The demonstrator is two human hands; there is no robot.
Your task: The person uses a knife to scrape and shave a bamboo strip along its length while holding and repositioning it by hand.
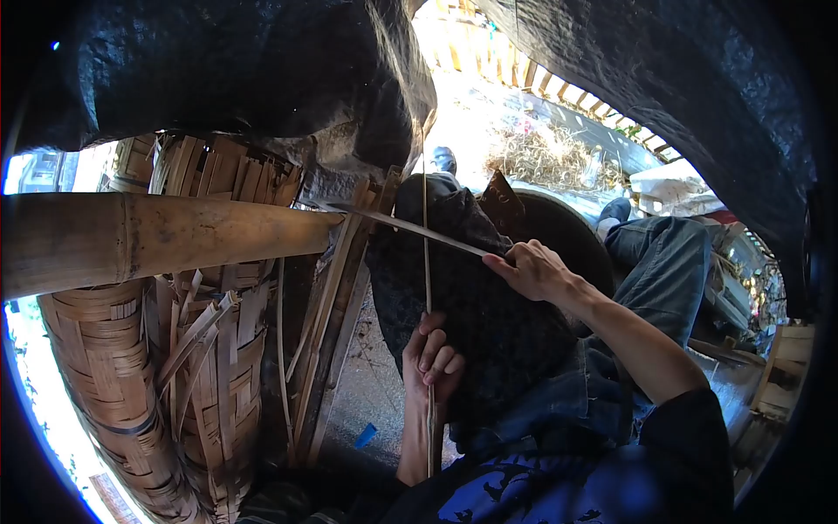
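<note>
A thin bamboo strip [428,279] runs nearly upright through the middle of the view, its lower end passing along my forearm. My left hand [433,356] is closed around it, fingers curled. My right hand [539,271] grips a knife [410,226] whose handle is hidden in the fist. The long narrow blade points left and crosses the strip above my left hand; whether its edge bites into the strip I cannot tell. Beneath both lies a dark cloth [471,323] draped over my leg. The blade's tip comes near the end of a thick bamboo pole [175,234].
Woven bamboo baskets [109,367] stand at the left under the pole. Split bamboo slats [327,341] lean beside them. A blue scrap [365,435] lies on the floor. Dark sheeting [209,79] hangs overhead, and straw [559,157] is heaped outside.
</note>
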